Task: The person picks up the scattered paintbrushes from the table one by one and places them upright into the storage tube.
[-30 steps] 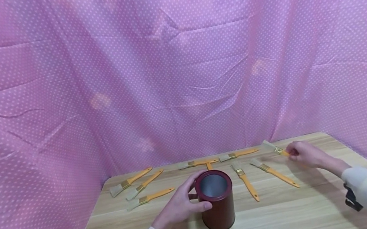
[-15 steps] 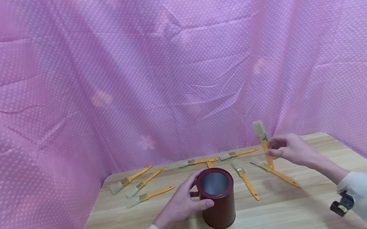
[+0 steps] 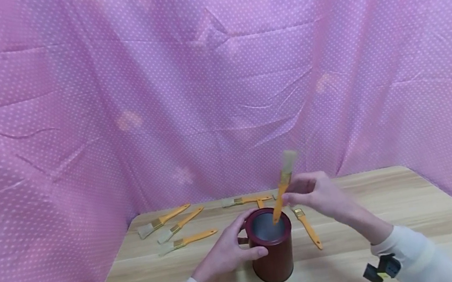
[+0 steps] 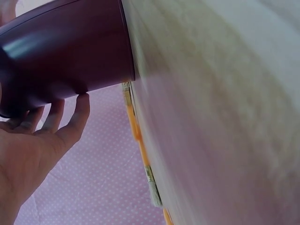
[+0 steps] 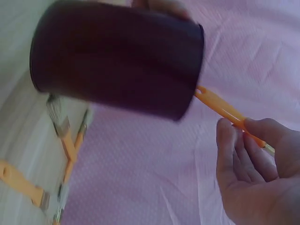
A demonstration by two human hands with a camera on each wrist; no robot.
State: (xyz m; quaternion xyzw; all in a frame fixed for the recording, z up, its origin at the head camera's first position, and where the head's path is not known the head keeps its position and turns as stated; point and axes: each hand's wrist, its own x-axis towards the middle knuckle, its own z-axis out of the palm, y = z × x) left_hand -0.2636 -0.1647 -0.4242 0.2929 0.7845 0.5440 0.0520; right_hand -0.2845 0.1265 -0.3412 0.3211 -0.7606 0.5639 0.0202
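A dark red cylindrical can stands upright on the table, its open top showing a grey inside. My left hand grips it near the rim, thumb in front and fingers round the left side; the left wrist view shows the fingertips against the wall of the can. In my right hand a paintbrush is pinched by its orange handle, bristles up. The handle's lower end overlaps the can's mouth in the head view. Thumb and fingers close on the handle in the right wrist view.
Several more paintbrushes lie on the wooden table: a group at the left, including one paintbrush, another paintbrush right of the can, others behind it. A pink dotted cloth hangs round the back and sides.
My right hand has carried the paintbrush left from the table's right side to above the can, turning it bristles up. My left hand keeps its grip on the can.
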